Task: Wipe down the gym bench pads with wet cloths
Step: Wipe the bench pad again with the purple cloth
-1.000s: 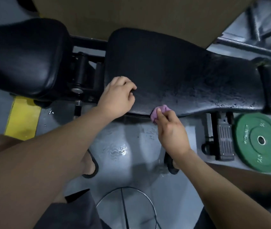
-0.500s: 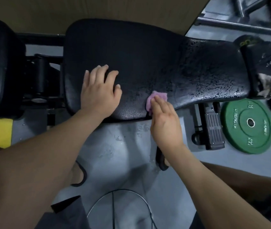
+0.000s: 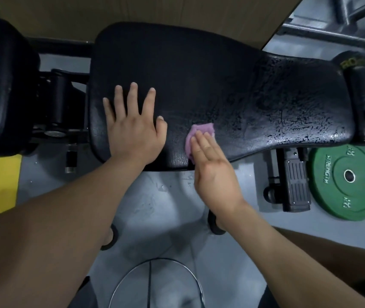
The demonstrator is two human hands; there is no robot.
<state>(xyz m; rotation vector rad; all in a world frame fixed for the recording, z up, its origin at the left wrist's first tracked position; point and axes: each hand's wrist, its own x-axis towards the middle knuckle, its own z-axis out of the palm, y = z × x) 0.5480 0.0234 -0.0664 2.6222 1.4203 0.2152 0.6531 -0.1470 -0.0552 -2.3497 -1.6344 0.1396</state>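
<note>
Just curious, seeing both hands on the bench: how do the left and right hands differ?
The left hand lies bare on the pad, fingers spread; the right hand has fingers together, pressing a purple cloth. The left hand sits further onto the pad; the right hand is at its near edge. Both lie flat on one pad.

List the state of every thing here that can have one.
Left hand, open, flat on the bench pad, fingers spread.
Right hand, open, straight fingers pressing the cloth onto the pad.
Cloth, bunched, near the pad's front edge.
Bench pad, glistening and cracked toward its right end, duller on the left.
Weight plate, lying flat on the floor.
</note>
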